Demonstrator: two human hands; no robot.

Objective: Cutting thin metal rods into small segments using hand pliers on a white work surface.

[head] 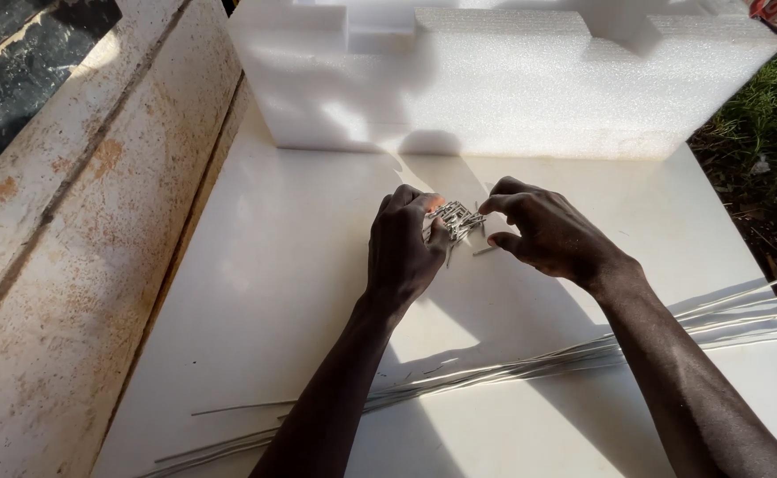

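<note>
Head view, one moment. Left hand (403,252): fingers curled shut round a bundle of short metal pins (456,219), centre of the white board (273,283). Right hand (543,232): at 3 o'clock of the bundle, thumb and forefinger pinched on its end, other fingers loose. Long thin rods (512,367): at 6 o'clock, under both forearms. Foam block (495,80): at 12 o'clock. Risk, judged: loose grip would let pins spill; a forearm could drag the rods.
</note>
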